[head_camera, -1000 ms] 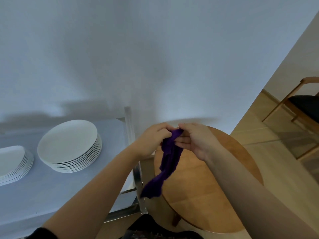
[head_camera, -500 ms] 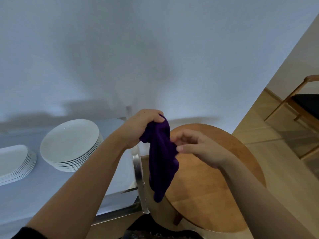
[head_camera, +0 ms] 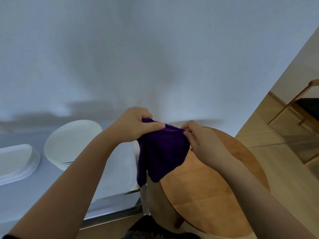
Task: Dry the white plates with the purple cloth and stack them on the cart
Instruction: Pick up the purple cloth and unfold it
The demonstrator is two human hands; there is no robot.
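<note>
The purple cloth (head_camera: 160, 150) hangs spread between my two hands, in the air over the gap between the cart and a round table. My left hand (head_camera: 136, 125) grips its upper left corner with curled fingers and thumb. My right hand (head_camera: 198, 137) pinches the upper right edge. On the cart's pale top (head_camera: 110, 169) at the left stands a stack of round white plates (head_camera: 72, 140). A second stack of white plates (head_camera: 15, 161) sits further left, cut off by the frame edge.
A round wooden table (head_camera: 215, 187) stands to the right of the cart, under my right arm. The cart's metal post (head_camera: 144, 199) rises between them. A wooden chair (head_camera: 303, 107) stands at the far right on the wood floor. A white wall fills the background.
The cloth hung bunched from my left hand alone half a second ago. My right hand has now taken its other edge and the cloth is stretched wide between both hands.
</note>
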